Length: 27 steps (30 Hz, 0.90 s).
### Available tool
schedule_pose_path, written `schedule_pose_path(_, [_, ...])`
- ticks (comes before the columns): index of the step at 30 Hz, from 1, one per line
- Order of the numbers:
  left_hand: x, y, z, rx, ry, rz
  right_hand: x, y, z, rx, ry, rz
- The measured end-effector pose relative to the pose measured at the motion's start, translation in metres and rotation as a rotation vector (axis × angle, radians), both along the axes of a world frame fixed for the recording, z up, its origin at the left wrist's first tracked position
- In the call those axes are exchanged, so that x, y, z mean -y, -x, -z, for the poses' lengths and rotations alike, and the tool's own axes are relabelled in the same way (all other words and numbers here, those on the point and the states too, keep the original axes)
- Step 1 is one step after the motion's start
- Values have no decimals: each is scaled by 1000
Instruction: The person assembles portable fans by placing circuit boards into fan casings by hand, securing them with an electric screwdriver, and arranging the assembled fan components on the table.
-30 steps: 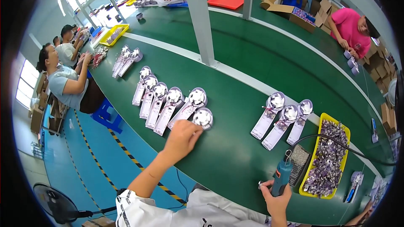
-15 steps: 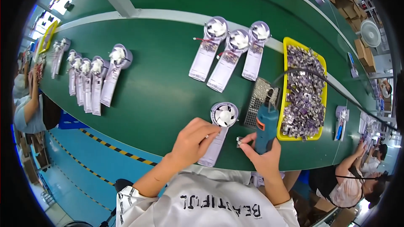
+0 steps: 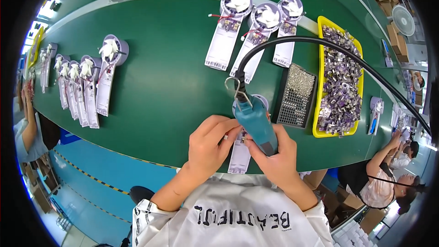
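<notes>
The right hand [image 3: 279, 162] has its grip closed around a teal powered screwdriver [image 3: 257, 123], tip down on the white handheld fan unit [image 3: 241, 148] lying at the near edge of the green counter [image 3: 169, 64]; the left hand [image 3: 211, 144] pinches narrowly at that unit beside the tip. Judging by the layout, this piece is mid-fastening. Three open units [image 3: 256, 27] wait beyond it, by the black screw tray [image 3: 297, 96] and yellow parts bin [image 3: 340, 80], and a row of fan units [image 3: 84, 82] lies well to the left.

green belt [image 3: 173, 64] | fan units [image 3: 256, 23] | yellow tray [image 3: 321, 130] | black screw tray [image 3: 297, 93]
</notes>
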State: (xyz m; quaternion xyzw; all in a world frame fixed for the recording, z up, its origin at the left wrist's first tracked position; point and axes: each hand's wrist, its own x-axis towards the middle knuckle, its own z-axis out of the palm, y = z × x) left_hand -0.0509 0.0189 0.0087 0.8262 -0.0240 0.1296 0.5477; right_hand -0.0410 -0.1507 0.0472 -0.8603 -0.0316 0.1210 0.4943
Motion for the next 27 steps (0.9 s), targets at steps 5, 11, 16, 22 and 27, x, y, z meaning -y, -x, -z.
schedule_pose_path(5, [-2,-3,2,5,18,-23,1,-1,-2,17,47,-39])
schedule_pose_path(11, [-5,0,6,1,37,12,-2,-6,-5,74,164,-103])
schedule_pose_path(16, [-4,2,11,-3,28,17,0,-6,-1,105,170,-167])
schedule_pose_path(22, [-6,2,11,-1,2,24,0,-9,0,107,218,-151])
schedule_pose_path(27, [-9,5,10,-13,14,55,0,-12,1,160,238,-173])
